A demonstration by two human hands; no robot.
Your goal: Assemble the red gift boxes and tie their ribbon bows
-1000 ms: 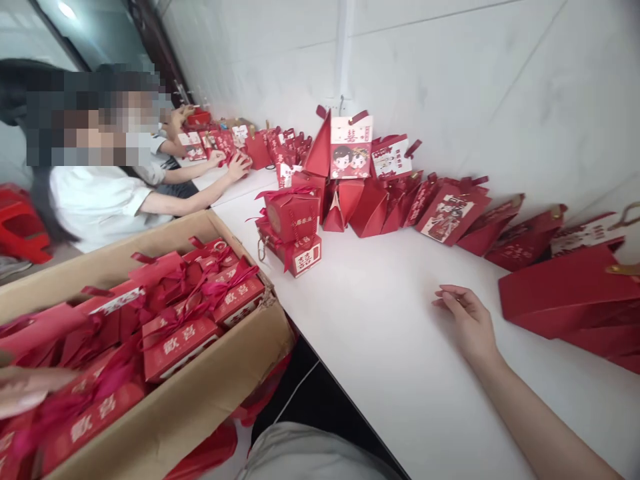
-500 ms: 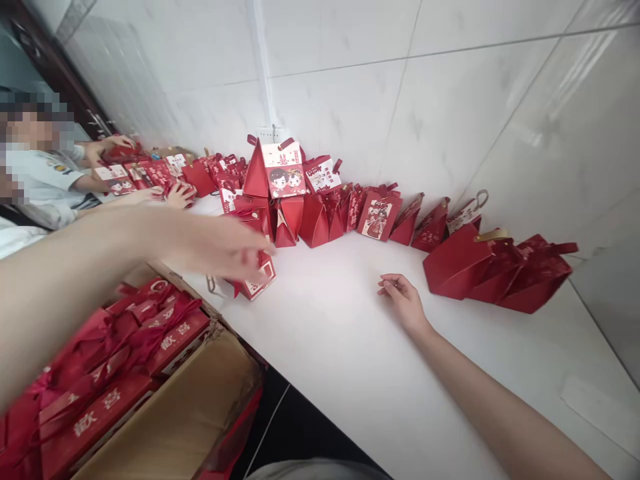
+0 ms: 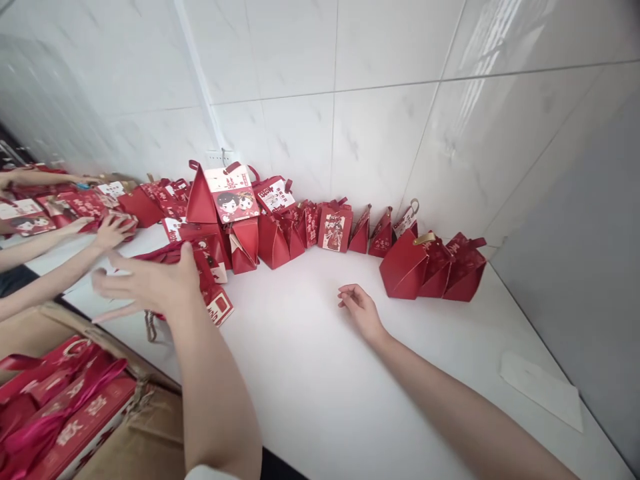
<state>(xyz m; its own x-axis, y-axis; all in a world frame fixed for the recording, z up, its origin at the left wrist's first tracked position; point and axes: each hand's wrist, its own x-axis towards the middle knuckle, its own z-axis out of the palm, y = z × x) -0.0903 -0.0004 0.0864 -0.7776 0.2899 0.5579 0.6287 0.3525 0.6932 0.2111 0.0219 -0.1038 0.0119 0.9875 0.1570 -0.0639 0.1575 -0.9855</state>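
Observation:
My left hand (image 3: 155, 283) is held over the left part of the white table (image 3: 305, 373), open, with its fingers spread and slightly blurred. Beneath and beside it lie red gift boxes, among them a small one (image 3: 220, 307) with a pale printed end; my hand and forearm partly hide them. It holds nothing that I can see. My right hand (image 3: 361, 310) rests low over the middle of the table, fingers curled against the thumb, nothing visible in them. Nearest to it on the right stands a group of red gift boxes (image 3: 403, 270) with ribbon handles.
Along the tiled wall (image 3: 300, 133) runs a row of red boxes, one with cartoon faces (image 3: 234, 197) stacked on top. A carton (image 3: 150, 427) of red boxes stands at lower left. Another person's hand (image 3: 114, 230) touches boxes at far left. A white sheet (image 3: 543, 390) lies at right.
The view has turned right, so the boxes appear further left. My left hand has swung leftward across the boxes, fingers now spread. My right hand keeps its curled pose on the table.

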